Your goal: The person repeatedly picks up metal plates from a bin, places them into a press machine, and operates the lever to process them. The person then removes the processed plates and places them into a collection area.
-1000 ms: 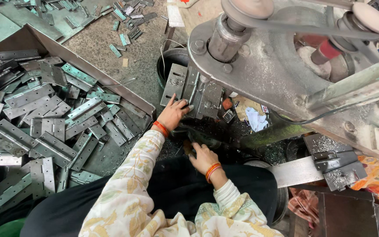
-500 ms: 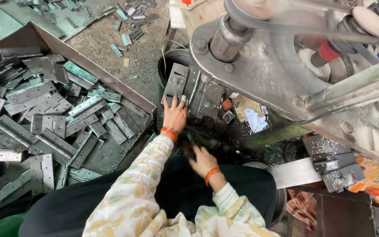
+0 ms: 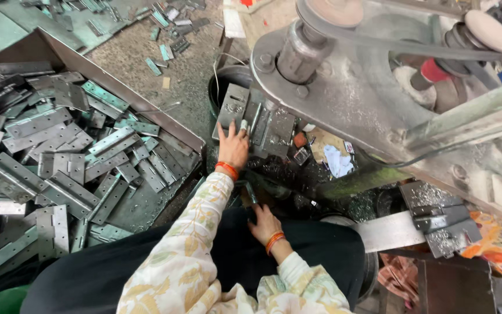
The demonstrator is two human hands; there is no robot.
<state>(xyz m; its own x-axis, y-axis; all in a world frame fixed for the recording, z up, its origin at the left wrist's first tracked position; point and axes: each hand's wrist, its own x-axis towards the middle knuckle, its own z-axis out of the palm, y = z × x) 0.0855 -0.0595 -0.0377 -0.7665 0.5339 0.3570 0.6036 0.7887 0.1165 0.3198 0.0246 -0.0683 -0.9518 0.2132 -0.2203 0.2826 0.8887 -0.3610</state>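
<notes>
Several grey hinge plates (image 3: 255, 119) lie stacked on our press bed beneath the big flywheel (image 3: 344, 75); our left hand (image 3: 233, 145) presses flat on them, fingers spread. Our right hand (image 3: 264, 224) rests lower, fingers loosely curled. Leftward, a tray (image 3: 140, 110) holds heaped hinges (image 3: 59, 157).

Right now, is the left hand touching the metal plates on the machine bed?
Touching. The head view shows the left hand lying flat on the grey metal plates, fingertips spread over them with no gap visible.
</notes>
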